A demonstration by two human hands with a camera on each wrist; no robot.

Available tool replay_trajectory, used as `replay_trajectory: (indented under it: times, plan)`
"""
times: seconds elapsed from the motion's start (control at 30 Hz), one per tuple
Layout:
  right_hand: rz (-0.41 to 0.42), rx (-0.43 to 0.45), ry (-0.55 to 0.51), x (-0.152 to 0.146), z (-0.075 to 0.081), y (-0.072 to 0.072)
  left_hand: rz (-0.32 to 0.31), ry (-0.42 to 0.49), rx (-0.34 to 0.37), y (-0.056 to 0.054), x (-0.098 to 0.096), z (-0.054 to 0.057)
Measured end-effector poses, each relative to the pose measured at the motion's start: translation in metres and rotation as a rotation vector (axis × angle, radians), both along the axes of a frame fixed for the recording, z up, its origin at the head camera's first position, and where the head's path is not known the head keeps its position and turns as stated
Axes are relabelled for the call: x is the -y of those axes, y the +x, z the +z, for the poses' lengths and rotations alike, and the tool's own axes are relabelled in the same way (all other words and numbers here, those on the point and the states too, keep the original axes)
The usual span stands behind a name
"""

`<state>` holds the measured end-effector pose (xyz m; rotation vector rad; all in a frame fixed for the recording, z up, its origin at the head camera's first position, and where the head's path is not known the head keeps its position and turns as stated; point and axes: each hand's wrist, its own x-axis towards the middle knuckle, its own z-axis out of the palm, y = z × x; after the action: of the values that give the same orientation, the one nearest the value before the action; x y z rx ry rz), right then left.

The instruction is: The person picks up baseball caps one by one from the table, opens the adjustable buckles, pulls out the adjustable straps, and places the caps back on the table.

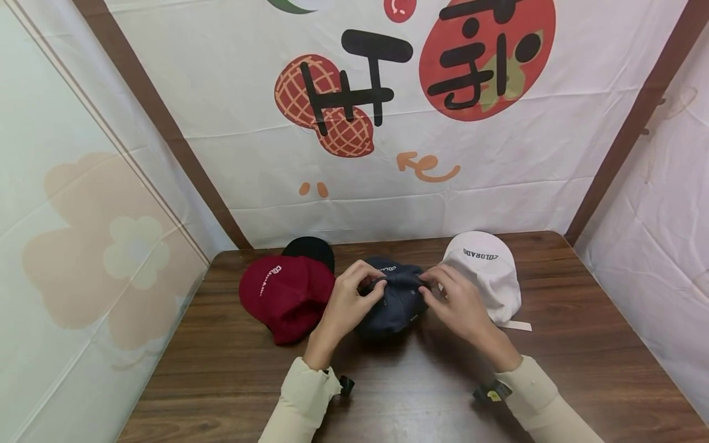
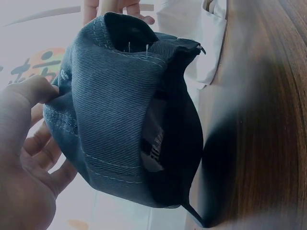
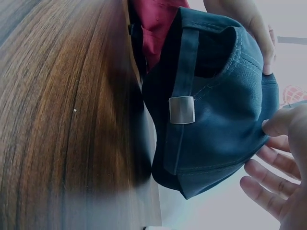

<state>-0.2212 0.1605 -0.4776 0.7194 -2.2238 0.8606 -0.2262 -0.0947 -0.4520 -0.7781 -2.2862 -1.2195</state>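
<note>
A dark navy baseball cap [image 1: 392, 311] is in the middle, between a dark red cap and a white cap. My left hand [image 1: 350, 296] pinches the fabric at the left of its crown between thumb and fingers. On the other side my right hand [image 1: 462, 303] pinches the crown with thumb and forefinger, its other fingers spread in the right wrist view. The cap's back opening and strap with a metal buckle [image 3: 182, 110] face the right wrist camera. In the left wrist view the cap [image 2: 112, 103] shows its dark inside, tilted above the tabletop.
To the left lies the dark red cap [image 1: 285, 289] with a black brim [image 1: 310, 249]. The white cap [image 1: 484, 267], lettered COLORADO, lies to the right, with a white strip [image 1: 516, 325] by its lower edge. A printed cloth wall [image 1: 232, 172] rises behind the wooden table [image 1: 581, 344].
</note>
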Motion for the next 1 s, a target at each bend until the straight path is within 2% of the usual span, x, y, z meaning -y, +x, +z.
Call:
replay_trajectory:
  times: [0.53, 0.77, 1.0]
  plan:
    - [0.083, -0.037, -0.035, -0.007, -0.005, 0.000, -0.006, 0.075, -0.082, -0.003, 0.002, 0.005]
    - [0.115, -0.031, 0.005, -0.009, -0.008, 0.005, 0.011, 0.115, -0.096, -0.002, 0.002, 0.009]
    - [0.127, -0.084, 0.074, -0.007, -0.010, 0.009, 0.027, 0.157, -0.102, -0.002, 0.002, 0.013]
